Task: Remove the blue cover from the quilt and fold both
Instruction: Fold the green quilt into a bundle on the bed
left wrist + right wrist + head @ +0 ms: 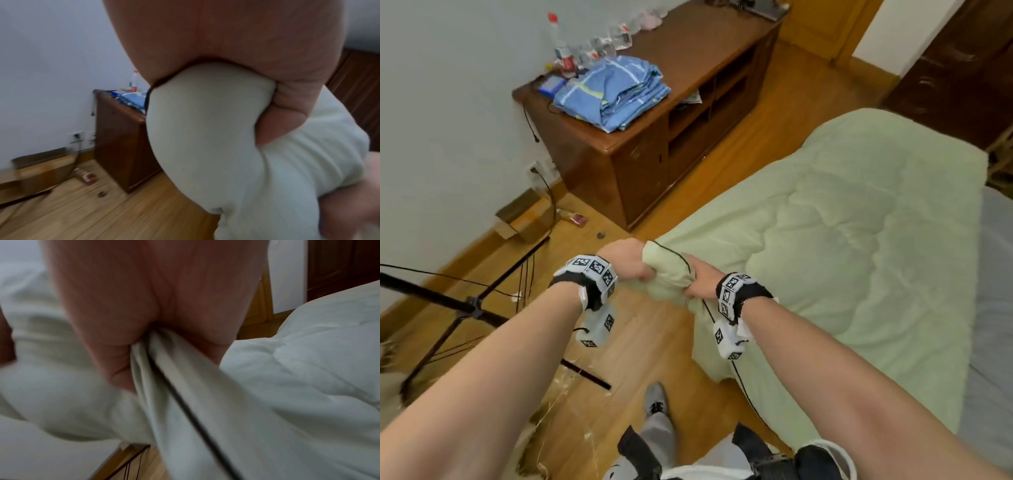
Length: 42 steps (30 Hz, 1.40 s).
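The pale green quilt [852,222] lies spread over the bed, its near corner bunched up above the floor. My left hand [631,262] and my right hand [697,277] sit close together, each with fingers curled round that bunched corner [667,274]. The left wrist view shows the quilt [205,129] bulging out of my fist. In the right wrist view my fingers [123,356] clamp folds of the quilt [287,386]. A black cable [739,380] runs over the corner and down. The blue cover [616,90] lies folded on the wooden cabinet [650,171].
Bottles [560,44] and a small blue device stand behind the cover on the cabinet. A black stand [469,305] with cables spreads over the wooden floor at left, beside a cardboard box [525,216]. Grey sheet [993,308] shows at the bed's right. My shoe [655,399] is below.
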Tool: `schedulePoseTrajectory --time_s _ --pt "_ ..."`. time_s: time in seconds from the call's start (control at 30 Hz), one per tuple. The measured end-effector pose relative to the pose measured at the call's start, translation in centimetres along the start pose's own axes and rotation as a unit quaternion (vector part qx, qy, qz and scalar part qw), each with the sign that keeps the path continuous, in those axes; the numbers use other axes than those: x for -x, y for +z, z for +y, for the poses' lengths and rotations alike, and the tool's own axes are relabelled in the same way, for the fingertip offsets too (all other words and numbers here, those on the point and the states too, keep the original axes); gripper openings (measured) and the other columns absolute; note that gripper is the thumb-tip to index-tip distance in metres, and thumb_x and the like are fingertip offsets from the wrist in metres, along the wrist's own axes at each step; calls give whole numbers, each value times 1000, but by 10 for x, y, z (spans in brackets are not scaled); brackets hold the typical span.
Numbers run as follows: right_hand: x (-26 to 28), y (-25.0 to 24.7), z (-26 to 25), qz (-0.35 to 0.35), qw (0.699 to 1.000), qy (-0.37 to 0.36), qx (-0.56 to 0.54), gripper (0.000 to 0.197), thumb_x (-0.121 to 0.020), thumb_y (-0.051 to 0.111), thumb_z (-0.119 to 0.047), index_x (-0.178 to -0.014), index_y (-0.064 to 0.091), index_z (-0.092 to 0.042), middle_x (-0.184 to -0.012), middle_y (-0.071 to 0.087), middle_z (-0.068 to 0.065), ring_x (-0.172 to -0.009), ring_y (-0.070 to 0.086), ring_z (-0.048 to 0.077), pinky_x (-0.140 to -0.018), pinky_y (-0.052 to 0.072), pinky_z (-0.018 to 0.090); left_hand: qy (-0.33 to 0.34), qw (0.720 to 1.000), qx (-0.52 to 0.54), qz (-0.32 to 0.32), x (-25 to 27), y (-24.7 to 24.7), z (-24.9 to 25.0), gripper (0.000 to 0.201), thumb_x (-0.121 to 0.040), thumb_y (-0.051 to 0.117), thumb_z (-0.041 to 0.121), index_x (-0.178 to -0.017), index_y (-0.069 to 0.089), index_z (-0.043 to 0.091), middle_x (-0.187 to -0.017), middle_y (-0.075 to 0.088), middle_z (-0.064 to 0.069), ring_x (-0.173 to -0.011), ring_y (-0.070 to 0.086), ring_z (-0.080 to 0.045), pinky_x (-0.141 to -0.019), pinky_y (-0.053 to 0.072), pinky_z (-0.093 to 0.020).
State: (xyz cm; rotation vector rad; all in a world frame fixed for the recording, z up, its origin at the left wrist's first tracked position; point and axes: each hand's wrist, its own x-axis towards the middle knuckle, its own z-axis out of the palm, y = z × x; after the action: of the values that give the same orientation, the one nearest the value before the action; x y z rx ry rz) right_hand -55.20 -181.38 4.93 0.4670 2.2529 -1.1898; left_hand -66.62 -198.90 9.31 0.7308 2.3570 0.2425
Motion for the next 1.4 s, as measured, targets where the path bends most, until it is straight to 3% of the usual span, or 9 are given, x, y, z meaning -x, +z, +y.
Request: schedulePoseTrajectory --time_s 0.13,0.23,0.43,0.6,0.73,0.83,0.97,1.27,1.4 --pt "-6 20 25 -120 988 83 -57 80 -80 75 -7 -149 38 -25 -144 48 6 -130 49 23 -96 45 29 -25 986 -57 -153 -14 70 -46 42 -77 73 30 -115 58 22 -111 63 1 -98 61 -22 -81 51 -33" --pt "-8 16 54 -94 984 133 -78 63 -85 72 -19 -142 47 -25 -131 60 8 -118 60 22 -89 50 34 -28 973 -23 -230 -33 101 -44 44 -83 68 17 -126 61 20 -130 57 -2 -116 56 -22 -97 49 -38" --pt "3 -34 98 -20 970 184 -155 46 -92 61 -15 -137 51 -18 -120 63 11 -106 63 22 -78 42 29 21 983 15 -179 -77 85 27 36 -87 61 20 -123 62 21 -124 63 0 -114 58 -20 -98 48 -36" --pt "2 -91 124 42 967 173 -181 43 -93 58 -14 -136 52 -17 -121 64 10 -104 64 19 -80 46 30 68 989 -40 -123 -113 46 80 35 -93 54 23 -127 61 23 -125 62 2 -111 59 -18 -97 49 -35" --pt "-6 -131 132 84 964 165 -192 39 -94 56 -13 -133 53 -18 -122 64 12 -102 64 19 -96 50 37 93 993 -42 -66 -142 24 108 28 -95 52 26 -120 63 26 -122 62 6 -107 60 -15 -93 51 -32" --pt "-21 -159 138 97 961 172 -196 37 -93 57 -13 -130 55 -19 -120 64 11 -107 65 21 -95 50 36 111 994 11 1 -169 9 120 22 -95 50 21 -108 65 30 -110 65 9 -94 63 -10 -77 53 -27" --pt "-69 -193 152 134 957 190 -176 39 -89 63 -16 -128 59 -17 -114 66 9 -102 64 21 -79 48 28 127 990 48 46 -228 -12 127 23 -94 47 19 -102 62 34 -107 65 13 -91 63 -9 -72 52 -28" --pt "-248 -277 178 116 939 303 -110 48 -86 67 -23 -132 56 -24 -128 59 6 -112 58 24 -99 44 32 114 987 -53 -101 -452 -41 113 33 -95 48 28 -127 56 26 -113 63 -2 -101 60 -21 -76 44 -27" --pt "-326 -320 180 113 932 342 -43 49 -82 66 -35 -129 56 -37 -123 62 2 -118 53 24 -102 42 36 138 973 -97 -155 -552 -43 109 38 -93 48 29 -130 51 24 -135 51 -5 -120 51 -26 -99 44 -41"
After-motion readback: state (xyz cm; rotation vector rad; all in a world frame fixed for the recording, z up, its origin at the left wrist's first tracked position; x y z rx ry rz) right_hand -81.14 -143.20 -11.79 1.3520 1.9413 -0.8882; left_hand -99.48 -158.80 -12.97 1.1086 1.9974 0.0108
